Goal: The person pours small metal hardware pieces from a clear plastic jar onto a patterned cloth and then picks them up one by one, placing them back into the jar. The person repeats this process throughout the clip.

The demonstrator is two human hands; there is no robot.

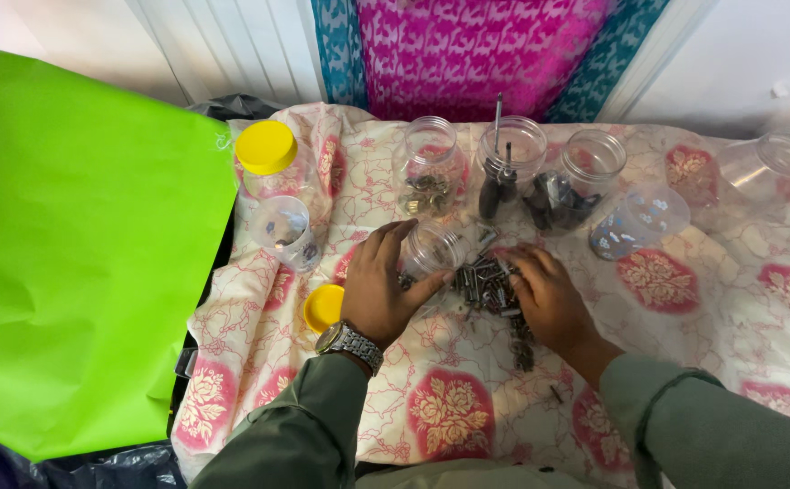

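Observation:
My left hand (378,288), with a metal wristwatch (349,342) on its wrist, grips a clear plastic jar (433,248) tipped on its side on the floral cloth (684,290). The jar's mouth faces a pile of small dark metal screws and bolts (483,281). My right hand (547,297) rests on that pile with fingers curled over the pieces, just right of the jar's mouth. Whether it holds any piece is hidden under the fingers.
Several clear jars stand behind: one with a yellow lid (266,149), one open jar lying down (286,228), one with metal parts (429,172), one with screwdrivers (503,167), one with dark parts (571,181). A loose yellow lid (323,306) lies near my wrist. A green sheet (78,244) covers the left.

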